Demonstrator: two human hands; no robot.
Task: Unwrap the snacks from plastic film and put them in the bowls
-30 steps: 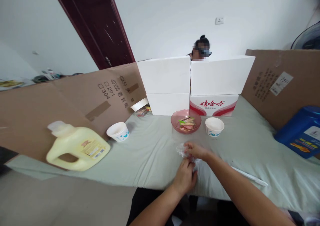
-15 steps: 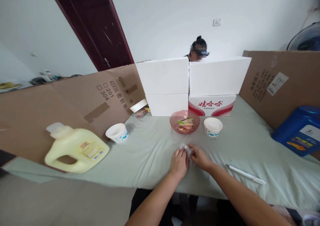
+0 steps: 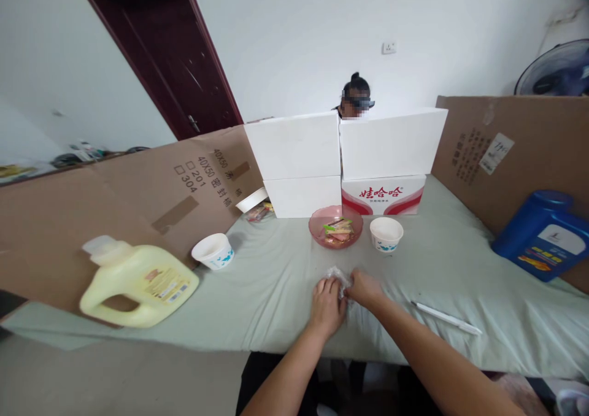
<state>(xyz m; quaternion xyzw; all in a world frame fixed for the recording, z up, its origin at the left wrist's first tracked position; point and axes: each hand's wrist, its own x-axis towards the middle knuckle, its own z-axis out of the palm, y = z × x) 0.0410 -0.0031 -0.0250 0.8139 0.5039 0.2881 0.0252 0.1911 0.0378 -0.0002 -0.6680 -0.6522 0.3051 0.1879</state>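
Both hands meet on the counter point(image 3: 276, 293), the left hand point(image 3: 327, 304) and right hand point(image 3: 364, 288) pinching a crumpled clear wrapper point(image 3: 335, 276) between them. It looks like plastic, though blurred. A pink bowl point(image 3: 335, 226) sits just beyond.

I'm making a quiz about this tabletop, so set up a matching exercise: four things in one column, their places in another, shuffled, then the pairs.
Things:
1. yellow jug
2. blue jug
3. pen
4. pink bowl

Places:
A. lying on the cloth just right of the right hand
B. on its side at the far left, against the cardboard
C. in front of the white boxes, beside a paper cup
D. leaning on the cardboard at the far right

Pairs: 1-B, 2-D, 3-A, 4-C
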